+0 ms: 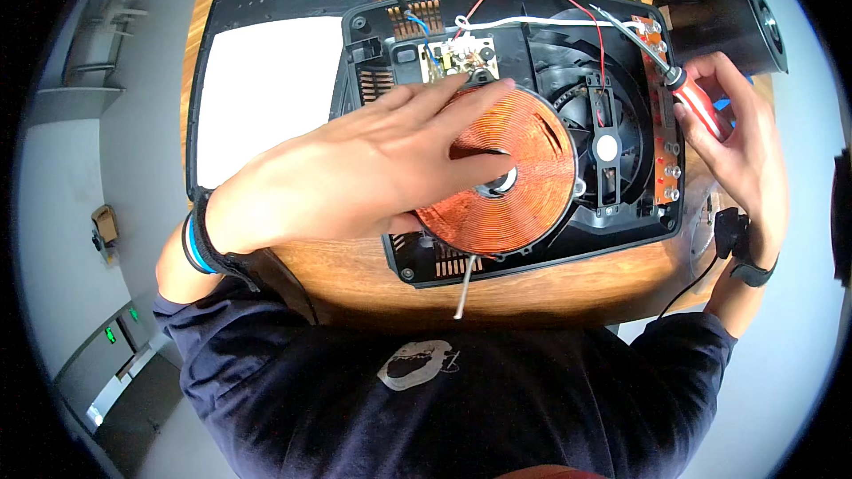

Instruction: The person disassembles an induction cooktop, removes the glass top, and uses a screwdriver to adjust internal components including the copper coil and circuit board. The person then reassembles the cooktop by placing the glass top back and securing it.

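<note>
A round copper induction coil lies over the open black housing of what looks like an induction cooker. My left hand rests across the coil's left side, fingers stretched out and the thumb over its centre. My right hand grips a screwdriver by its red and white handle, above the housing's right edge. The metal shaft points up and to the left, its tip apart from the coil. Beneath the hand runs an orange circuit strip. My left hand hides part of the coil.
A black fan sits right of the coil, and a small circuit board behind it. Red, blue and white wires cross the housing. The black-framed cover panel lies at left. A black cylindrical container stands at far right on the wooden table.
</note>
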`<action>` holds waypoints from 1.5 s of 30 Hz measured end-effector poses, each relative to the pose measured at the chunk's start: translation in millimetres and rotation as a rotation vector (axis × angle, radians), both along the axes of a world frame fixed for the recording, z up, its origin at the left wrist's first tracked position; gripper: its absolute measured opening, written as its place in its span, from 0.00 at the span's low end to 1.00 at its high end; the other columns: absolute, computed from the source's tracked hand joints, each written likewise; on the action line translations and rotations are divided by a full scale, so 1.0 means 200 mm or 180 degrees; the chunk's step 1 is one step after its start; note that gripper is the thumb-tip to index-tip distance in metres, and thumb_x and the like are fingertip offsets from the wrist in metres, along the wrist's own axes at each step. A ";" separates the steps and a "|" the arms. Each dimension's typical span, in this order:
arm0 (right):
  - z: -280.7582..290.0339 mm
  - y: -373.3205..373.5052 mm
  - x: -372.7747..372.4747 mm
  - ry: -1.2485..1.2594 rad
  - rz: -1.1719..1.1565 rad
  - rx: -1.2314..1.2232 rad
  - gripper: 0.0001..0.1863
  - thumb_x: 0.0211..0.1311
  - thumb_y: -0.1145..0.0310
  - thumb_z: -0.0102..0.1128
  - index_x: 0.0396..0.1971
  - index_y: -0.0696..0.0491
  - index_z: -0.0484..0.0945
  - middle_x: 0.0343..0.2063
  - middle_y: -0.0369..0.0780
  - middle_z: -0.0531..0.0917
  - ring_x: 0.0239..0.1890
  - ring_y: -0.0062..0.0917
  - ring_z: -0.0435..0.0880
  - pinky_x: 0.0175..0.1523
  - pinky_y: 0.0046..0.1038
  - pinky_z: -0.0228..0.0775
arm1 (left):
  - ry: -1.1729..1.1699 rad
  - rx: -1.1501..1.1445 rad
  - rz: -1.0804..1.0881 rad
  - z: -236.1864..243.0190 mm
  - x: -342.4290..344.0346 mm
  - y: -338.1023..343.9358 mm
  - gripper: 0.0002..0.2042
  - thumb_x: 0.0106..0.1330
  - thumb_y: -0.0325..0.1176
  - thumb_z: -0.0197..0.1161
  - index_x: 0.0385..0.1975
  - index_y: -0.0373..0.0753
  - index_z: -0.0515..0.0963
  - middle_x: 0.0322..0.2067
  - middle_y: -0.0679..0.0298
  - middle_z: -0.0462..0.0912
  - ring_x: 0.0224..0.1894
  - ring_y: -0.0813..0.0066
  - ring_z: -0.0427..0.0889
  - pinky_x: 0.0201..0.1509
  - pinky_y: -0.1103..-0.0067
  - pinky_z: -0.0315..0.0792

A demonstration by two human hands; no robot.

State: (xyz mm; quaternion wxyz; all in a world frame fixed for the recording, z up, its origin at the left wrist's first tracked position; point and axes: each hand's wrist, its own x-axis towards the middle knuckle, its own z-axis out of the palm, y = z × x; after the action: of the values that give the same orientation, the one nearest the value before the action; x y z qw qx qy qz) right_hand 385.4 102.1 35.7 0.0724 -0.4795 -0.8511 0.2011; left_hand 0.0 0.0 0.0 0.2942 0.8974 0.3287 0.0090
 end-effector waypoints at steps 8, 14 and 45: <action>0.01 -0.03 -0.04 -0.0094 0.0047 0.0051 0.14 0.69 0.74 0.72 0.51 0.57 0.81 0.40 0.42 0.89 0.42 0.28 0.88 0.51 0.33 0.82 | -0.0377 -0.0121 0.0156 -0.05 -0.03 -0.03 0.53 0.46 0.27 0.88 0.80 0.53 0.75 0.90 0.46 0.48 0.88 0.35 0.56 0.89 0.53 0.65; 0.01 -0.03 -0.05 -0.0078 -0.0055 -0.0002 0.15 0.69 0.73 0.72 0.52 0.57 0.81 0.39 0.42 0.88 0.42 0.28 0.88 0.50 0.32 0.82 | -0.0024 0.0258 0.0439 -0.07 -0.01 -0.07 0.57 0.45 0.27 0.89 0.84 0.55 0.71 0.88 0.36 0.48 0.89 0.35 0.55 0.88 0.57 0.67; -0.07 0.04 -0.08 -0.0016 0.0416 0.0128 0.18 0.66 0.74 0.74 0.54 0.56 0.81 0.46 0.45 0.90 0.49 0.36 0.92 0.52 0.36 0.88 | 0.0270 0.0012 0.0088 0.00 0.00 0.09 0.63 0.39 0.23 0.90 0.84 0.51 0.66 0.78 0.45 0.64 0.80 0.40 0.68 0.71 0.61 0.84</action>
State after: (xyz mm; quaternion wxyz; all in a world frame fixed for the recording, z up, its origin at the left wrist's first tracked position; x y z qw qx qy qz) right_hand 369.3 110.5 20.9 0.0666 -0.4219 -0.8846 0.1870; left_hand 0.2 18.4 0.0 0.2782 0.8929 0.3532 -0.0244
